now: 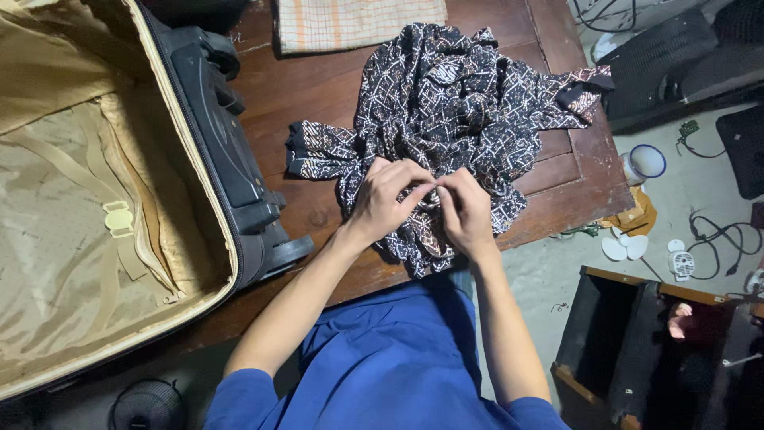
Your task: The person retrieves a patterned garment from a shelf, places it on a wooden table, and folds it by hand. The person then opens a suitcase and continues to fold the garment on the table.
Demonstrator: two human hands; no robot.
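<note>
Hands are both working right at the near edge of a dark patterned shirt (454, 103) that's lying crumpled on the wooden counter (318, 87), roughly in the middle of it and hanging a bit over the front edge toward the person. The left hand (384, 199) and right hand (465, 209) are sitting close together, fingertips nearly meeting, each pinching a bit of the fabric between thumb and fingers, so both are closed on the shirt. One sleeve is trailing out to the left, another is sticking out toward the counter's far right corner. An open suitcase (103, 207) with a tan lining is taking up the left side of the counter, its dark wheeled end sitting just beside the shirt's left sleeve. A checked cloth (350, 22) is lying at the far edge, just beyond the shirt. Off to the right on the floor, a white cup with a blue rim (643, 163) is standing near the counter's corner, with some cables (716, 239) lying further out.
</note>
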